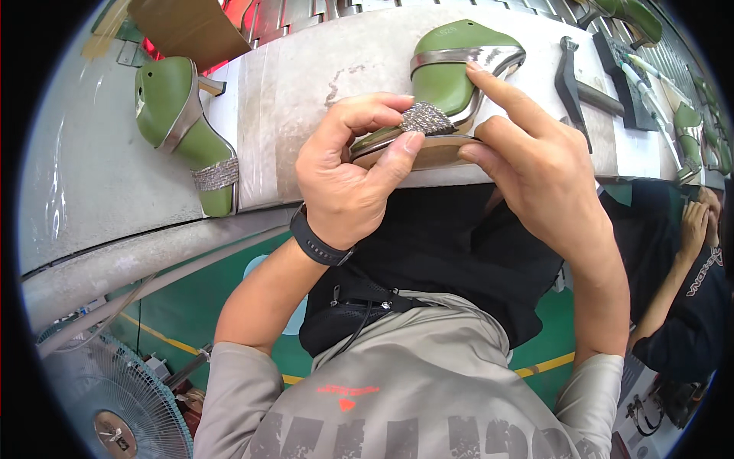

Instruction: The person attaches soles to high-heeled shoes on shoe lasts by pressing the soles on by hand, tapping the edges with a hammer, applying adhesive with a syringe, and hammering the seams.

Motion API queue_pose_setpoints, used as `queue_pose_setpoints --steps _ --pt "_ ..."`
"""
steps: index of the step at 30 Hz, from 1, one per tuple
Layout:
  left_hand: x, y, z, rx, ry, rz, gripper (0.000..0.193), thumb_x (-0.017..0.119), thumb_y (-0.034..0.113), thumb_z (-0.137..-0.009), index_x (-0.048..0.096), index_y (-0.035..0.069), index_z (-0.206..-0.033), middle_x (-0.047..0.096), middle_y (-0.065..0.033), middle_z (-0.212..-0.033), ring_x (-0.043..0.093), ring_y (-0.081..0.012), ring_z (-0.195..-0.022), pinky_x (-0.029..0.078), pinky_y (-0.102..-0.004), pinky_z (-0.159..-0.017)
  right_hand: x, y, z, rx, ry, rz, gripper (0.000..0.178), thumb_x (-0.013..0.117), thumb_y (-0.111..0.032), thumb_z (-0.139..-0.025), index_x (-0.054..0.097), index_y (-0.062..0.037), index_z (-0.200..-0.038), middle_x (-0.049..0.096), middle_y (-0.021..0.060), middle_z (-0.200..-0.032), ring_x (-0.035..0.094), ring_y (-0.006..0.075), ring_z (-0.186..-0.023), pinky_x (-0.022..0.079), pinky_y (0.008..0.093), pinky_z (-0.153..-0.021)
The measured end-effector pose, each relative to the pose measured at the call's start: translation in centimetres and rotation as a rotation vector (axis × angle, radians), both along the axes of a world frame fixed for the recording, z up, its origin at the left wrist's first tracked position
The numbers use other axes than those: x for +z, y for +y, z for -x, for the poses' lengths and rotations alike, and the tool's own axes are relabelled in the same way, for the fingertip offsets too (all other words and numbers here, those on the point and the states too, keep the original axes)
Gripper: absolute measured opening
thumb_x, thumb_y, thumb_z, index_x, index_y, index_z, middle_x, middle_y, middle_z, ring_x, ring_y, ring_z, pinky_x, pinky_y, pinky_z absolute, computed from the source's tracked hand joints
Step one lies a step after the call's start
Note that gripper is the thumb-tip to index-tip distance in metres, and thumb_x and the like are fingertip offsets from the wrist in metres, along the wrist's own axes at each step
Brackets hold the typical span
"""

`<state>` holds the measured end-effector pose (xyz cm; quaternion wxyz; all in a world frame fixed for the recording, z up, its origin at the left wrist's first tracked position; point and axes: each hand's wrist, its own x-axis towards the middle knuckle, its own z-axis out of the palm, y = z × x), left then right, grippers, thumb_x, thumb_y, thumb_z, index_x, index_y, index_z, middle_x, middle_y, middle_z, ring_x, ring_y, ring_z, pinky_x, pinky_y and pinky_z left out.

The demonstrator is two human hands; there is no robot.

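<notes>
A high-heeled sandal built on a green shoe last point(443, 92) lies across both my hands at the table's near edge. It has a silver ankle band point(451, 56) and a glittering rhinestone strap point(427, 118) over the toe end. My left hand point(344, 164) is closed round the toe end, fingertips on the rhinestone strap and thumb at the sole edge point(436, 151). With thumb and bent fingers my right hand point(535, 153) grips the sole edge, its index finger stretched out to the silver band. Fingers hide part of the toe.
A matching sandal on a green last point(172, 107) rests at the left. To the right are a hammer point(569, 84), a dark block point(619, 76) and white pens point(646, 92). More green lasts point(688, 138) stand further right, near a co-worker's hand point(694, 222). A fan point(115, 398) is at lower left.
</notes>
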<state>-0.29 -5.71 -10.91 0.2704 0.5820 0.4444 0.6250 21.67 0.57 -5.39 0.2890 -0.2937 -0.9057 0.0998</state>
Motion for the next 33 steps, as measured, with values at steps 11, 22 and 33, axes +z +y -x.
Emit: queue_pose_setpoints --steps 11,22,33 --pt "1.1 2.2 0.5 0.021 0.548 -0.293 0.028 0.085 0.002 -0.082 0.078 0.002 -0.109 0.077 -0.0159 -0.118 0.075 -0.0300 -0.101 0.060 -0.0373 -0.088 -1.3 1.3 0.1 0.027 0.059 -0.167 0.026 0.085 -0.017 -0.078 0.063 -0.0029 -0.080 0.073 0.0182 -0.126 0.071 0.0294 -0.073 0.056 0.0388 -0.065" --pt "4.8 1.8 -0.3 -0.022 0.735 -0.084 0.025 0.079 -0.005 -0.082 0.077 0.001 -0.106 0.074 -0.0158 -0.111 0.074 -0.0257 -0.096 0.059 -0.0349 -0.085 -0.2 2.2 -1.2 -0.003 0.011 -0.065 0.027 0.085 -0.014 -0.076 0.061 -0.0028 -0.080 0.069 0.0138 -0.137 0.070 0.0303 -0.080 0.056 0.0383 -0.070" --pt "6.4 3.1 -2.5 0.037 0.797 0.021 0.019 0.085 0.001 -0.075 0.071 0.004 -0.089 0.067 -0.0123 -0.093 0.067 -0.0226 -0.079 0.053 -0.0324 -0.069 -0.8 4.8 -2.3 0.131 0.013 -0.067 0.027 0.083 -0.015 -0.077 0.059 -0.0030 -0.078 0.069 0.0133 -0.137 0.069 0.0307 -0.081 0.055 0.0392 -0.072"
